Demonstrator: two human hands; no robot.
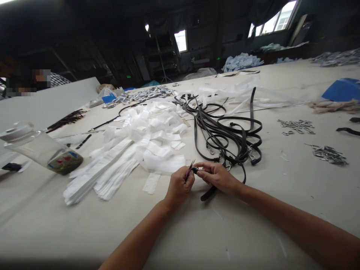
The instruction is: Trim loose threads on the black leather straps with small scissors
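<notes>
From the head view, I see the left hand curled firmly around a thin pointed tool, its tips sticking up past the knuckles. The right hand has thumb and forefinger together on a small black piece, right at the tool and directly over the table. I can't tell whether that piece belongs to a strap; the fingers hide the join. A loose black strap end pokes out below the right hand.

I judge the piece light, fairly stiff and hard to crush, but small enough to slip, so I favour a fingertip pinch at its edges, clear of the tool's points. The straps look bendy, springy and tough; the flat part near an end seems the best hold.

Just beyond the hands, a tangled bundle of black straps with metal clips is the main obstacle, since its loops could snag. To its left, a heap of white strips looks soft and easily dragged. A clear jar stands farther left, while silver hooks and a second metal pile lie well apart on the right.
</notes>
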